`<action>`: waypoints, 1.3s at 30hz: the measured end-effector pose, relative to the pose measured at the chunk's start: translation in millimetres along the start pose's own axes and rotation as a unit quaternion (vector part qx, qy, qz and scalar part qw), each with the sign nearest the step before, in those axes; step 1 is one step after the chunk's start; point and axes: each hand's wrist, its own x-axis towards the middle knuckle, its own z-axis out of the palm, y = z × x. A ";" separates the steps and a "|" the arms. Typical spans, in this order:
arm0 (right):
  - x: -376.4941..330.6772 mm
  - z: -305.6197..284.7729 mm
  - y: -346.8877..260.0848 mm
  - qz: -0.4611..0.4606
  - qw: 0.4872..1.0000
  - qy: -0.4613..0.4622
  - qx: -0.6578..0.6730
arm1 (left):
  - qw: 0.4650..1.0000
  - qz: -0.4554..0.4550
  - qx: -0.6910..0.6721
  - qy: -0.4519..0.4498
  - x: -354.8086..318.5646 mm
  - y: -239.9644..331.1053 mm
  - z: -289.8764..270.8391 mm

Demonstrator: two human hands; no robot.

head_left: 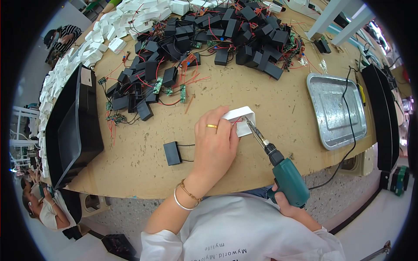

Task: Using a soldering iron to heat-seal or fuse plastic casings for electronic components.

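Observation:
My left hand (215, 141) closes around a small white plastic case (244, 112), steadying it over the tan tabletop. Inside the case's open side shows a thin red wire (236, 121). A green soldering gun (291, 182) is in my right hand (285, 205), partly hidden by the tool's body. Its metal tip reaches into the case near the wire; whether the two touch, I cannot tell. Left of my left wrist lies a black box (172, 153), with two dark leads running under that hand.
A pile of black boxes (221, 56) with red wires and green circuit boards spreads across the back. White cases (139, 19) heap up at the far left. A black bin (74, 135) stands left, a metal tray (337, 111) right. The gun's black cord (342, 167) crosses the tray.

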 end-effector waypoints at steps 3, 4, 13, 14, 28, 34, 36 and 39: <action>9.7 0.7 -8.4 -0.025 0.999 -0.013 -0.045 | 1.000 0.002 0.005 0.000 1.1 0.4 0.8; 12.0 2.0 -11.9 -0.028 0.998 -0.004 -0.052 | 1.000 0.001 0.003 0.000 1.3 0.2 0.8; 15.3 7.5 -16.1 0.000 0.999 0.014 -0.053 | 1.000 0.003 -0.003 0.003 0.4 -1.2 1.1; 15.2 7.8 -16.0 0.010 0.998 0.016 -0.053 | 1.000 0.004 -0.002 0.003 0.8 -0.8 1.0; 5.5 7.6 0.7 0.040 0.998 0.019 -0.034 | 1.000 0.004 -0.007 0.007 0.2 -1.8 1.4; 5.5 7.6 -1.6 0.055 0.997 0.027 -0.035 | 1.000 0.003 -0.011 0.009 1.6 -0.6 1.5; 5.6 6.7 -1.6 0.067 0.997 0.026 -0.035 | 1.000 0.004 -0.008 0.008 1.7 0.0 1.5; 4.6 5.1 3.8 0.050 0.998 0.015 -0.026 | 1.000 0.003 -0.006 0.006 1.0 -1.2 0.9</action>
